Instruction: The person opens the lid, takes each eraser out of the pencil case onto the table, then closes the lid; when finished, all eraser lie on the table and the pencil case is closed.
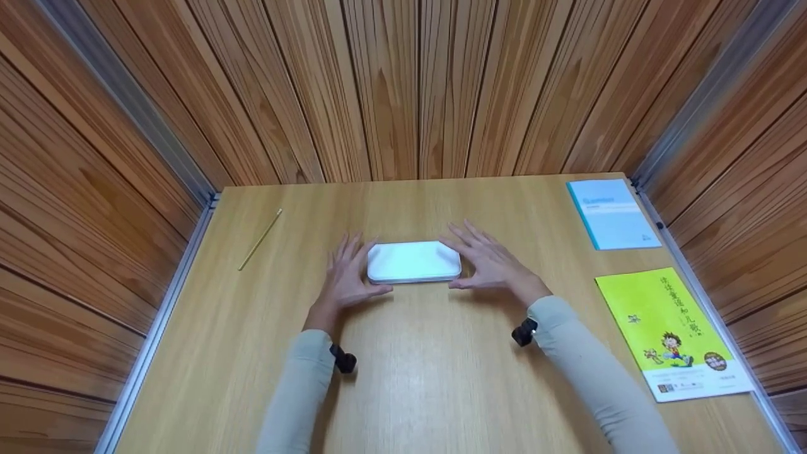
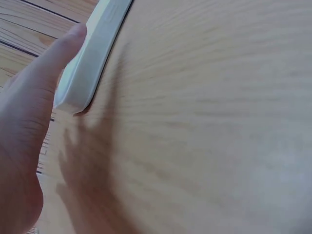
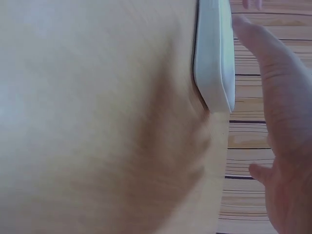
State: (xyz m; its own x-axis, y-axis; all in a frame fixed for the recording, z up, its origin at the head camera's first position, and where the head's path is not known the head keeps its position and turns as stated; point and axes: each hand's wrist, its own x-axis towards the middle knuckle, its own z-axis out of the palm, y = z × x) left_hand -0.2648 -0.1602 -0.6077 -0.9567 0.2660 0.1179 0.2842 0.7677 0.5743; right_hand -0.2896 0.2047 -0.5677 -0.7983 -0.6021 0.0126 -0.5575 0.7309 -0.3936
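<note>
Two bare hands bracket a flat white rectangular case with rounded corners (image 1: 413,261) near the middle of the light wooden table (image 1: 441,378). The left hand (image 1: 345,275) lies with fingers straight and spread against the case's left end; the left wrist view shows one fingertip (image 2: 78,33) touching the case's side (image 2: 90,61), with nothing clasped. The right hand (image 1: 490,263) mirrors it at the right end, fingers straight and fanned, thumb low near the case's front right corner; the right wrist view shows its fingers (image 3: 261,46) just beside the case's edge (image 3: 214,58), though whether they touch it cannot be told from the blurred frame. Neither grip is curled round the case, which sits flat on the table. Pale grey sleeves (image 1: 592,372) cover both forearms, each carrying a small black wrist device (image 1: 343,360).

Farther out, a thin yellow pencil-like stick (image 1: 260,239) lies diagonally near the table's far left corner. A light blue booklet (image 1: 611,213) rests at the far right corner, and a bright yellow-green booklet with a cartoon figure on its cover (image 1: 671,331) lies along the right edge, nearer the person. Wood-panelled walls (image 1: 403,88) enclose the table on three sides.
</note>
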